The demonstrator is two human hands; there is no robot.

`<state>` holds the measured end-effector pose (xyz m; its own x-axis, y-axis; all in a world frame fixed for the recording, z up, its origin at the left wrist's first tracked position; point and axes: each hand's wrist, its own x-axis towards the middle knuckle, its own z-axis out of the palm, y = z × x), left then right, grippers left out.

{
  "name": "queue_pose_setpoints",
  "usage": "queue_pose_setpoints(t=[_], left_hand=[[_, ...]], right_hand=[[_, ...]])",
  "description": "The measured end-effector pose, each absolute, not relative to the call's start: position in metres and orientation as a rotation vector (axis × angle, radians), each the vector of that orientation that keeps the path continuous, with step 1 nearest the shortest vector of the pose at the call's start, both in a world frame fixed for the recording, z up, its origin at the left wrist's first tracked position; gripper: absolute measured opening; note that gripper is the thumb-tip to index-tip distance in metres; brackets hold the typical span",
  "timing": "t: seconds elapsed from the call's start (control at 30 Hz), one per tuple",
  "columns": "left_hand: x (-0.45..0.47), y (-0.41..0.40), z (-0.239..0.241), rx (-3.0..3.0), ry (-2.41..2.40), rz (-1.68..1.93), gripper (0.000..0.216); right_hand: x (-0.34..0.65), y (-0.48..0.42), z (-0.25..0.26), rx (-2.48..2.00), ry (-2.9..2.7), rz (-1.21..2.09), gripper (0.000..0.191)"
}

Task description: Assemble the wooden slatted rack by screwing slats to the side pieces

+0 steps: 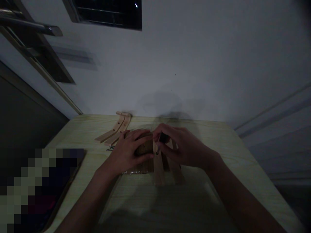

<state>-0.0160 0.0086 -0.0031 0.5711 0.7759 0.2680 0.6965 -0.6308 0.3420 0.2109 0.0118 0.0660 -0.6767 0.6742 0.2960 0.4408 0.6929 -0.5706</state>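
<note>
The right grip [186, 145] is clamped on a slim, dark-handled tool [164, 138]; beneath lies a pale, flat wooden strip [159, 173]. The left grip [129, 150] rests finger-spread on a brown wood-grained piece [143, 149]. Likely fastening; next calls for steady alignment.

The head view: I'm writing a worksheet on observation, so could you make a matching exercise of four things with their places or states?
1. Left hand
2. Right hand
3. Two loose, pale, bent wooden strips with holes
4. Silver metal door handle

A. At the upper left of the picture
B. Closed around a small dark-handled tool
C. Spread over a brown wooden piece
D. Toward the far edge of the pale wooden table

Pairs: 1-C, 2-B, 3-D, 4-A
</note>
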Motion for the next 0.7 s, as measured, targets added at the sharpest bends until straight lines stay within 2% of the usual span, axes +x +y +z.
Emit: queue_pose_setpoints(t=[0.23,0.37,0.53,0.7], left_hand=[[-0.016,0.008,-0.003,2.605,1.248,0.592,0.055],[-0.015,0.007,-0.002,2.609,1.252,0.552,0.051],[-0.016,0.007,-0.004,2.603,1.271,0.538,0.052],[-0.015,0.007,-0.003,2.607,1.264,0.526,0.05]], right_hand=[[0.21,0.007,0.073,-0.921,-2.467,0.603,0.015],[0.208,0.003,0.076,-1.035,-2.497,0.508,0.007],[0.203,-0.001,0.078,-1.158,-2.531,0.435,0.016],[0.206,-0.004,0.084,-1.081,-2.553,0.479,0.016]])
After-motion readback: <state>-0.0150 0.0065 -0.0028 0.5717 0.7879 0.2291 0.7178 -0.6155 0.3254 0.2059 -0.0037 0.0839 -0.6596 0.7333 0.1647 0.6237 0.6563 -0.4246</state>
